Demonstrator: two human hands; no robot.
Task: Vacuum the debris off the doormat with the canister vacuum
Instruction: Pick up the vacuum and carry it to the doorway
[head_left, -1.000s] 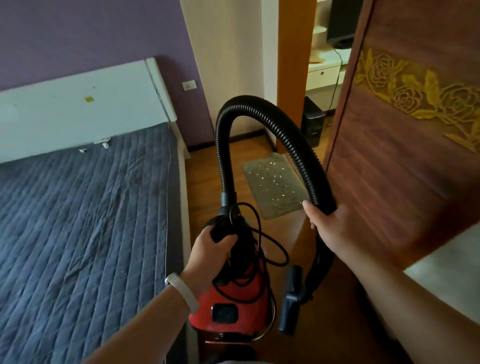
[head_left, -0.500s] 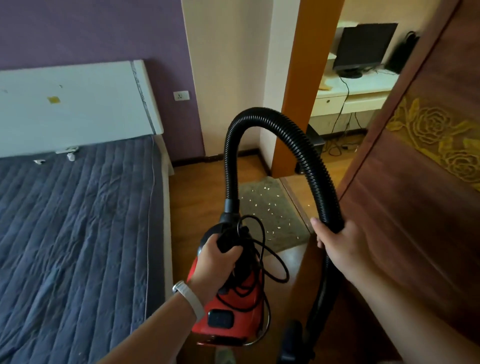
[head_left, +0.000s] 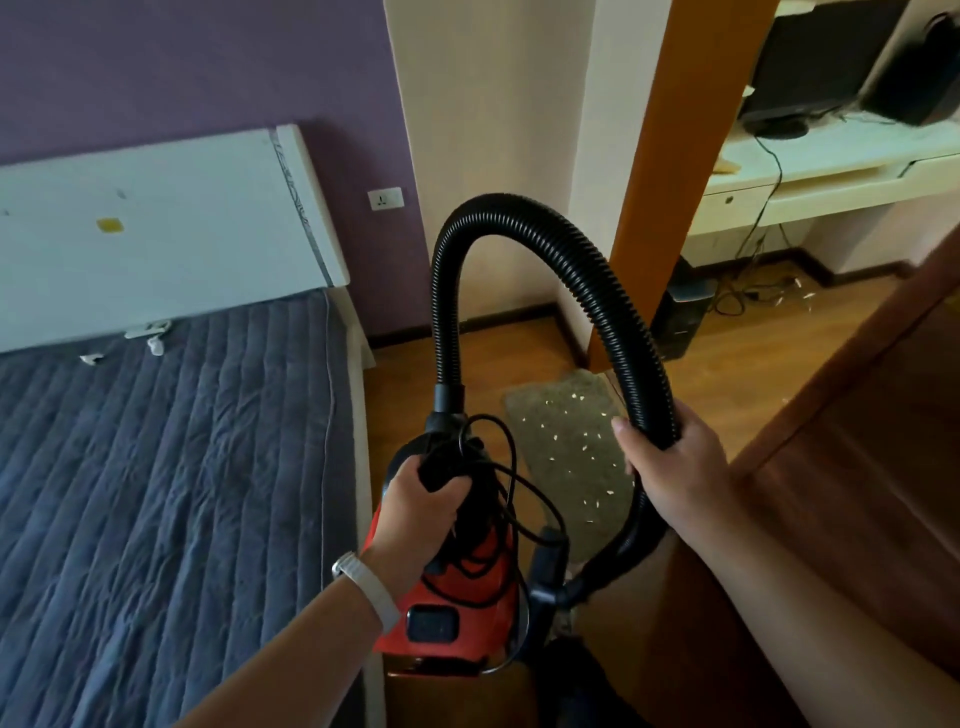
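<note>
Both hands held the vacuum, with the doormat lying ahead on the floor.

The left hand (head_left: 415, 504) was curled tight round the black top handle of the red canister vacuum (head_left: 462, 597), and the right hand (head_left: 670, 467) was wrapped round the ribbed black hose (head_left: 519, 218) where it came down from its arch. The power cord (head_left: 524, 499) lay in loose loops over the canister (bunched near the handle), and the black nozzle (head_left: 545, 566) hung just right of the body. Beyond them, the grey-green doormat (head_left: 566, 415) lay on the wooden floor by the orange door frame (head_left: 660, 182), scattered with pale debris (head_left: 587, 434) and partly hidden by the hose. The bed (head_left: 156, 467) stood to the left.
</note>
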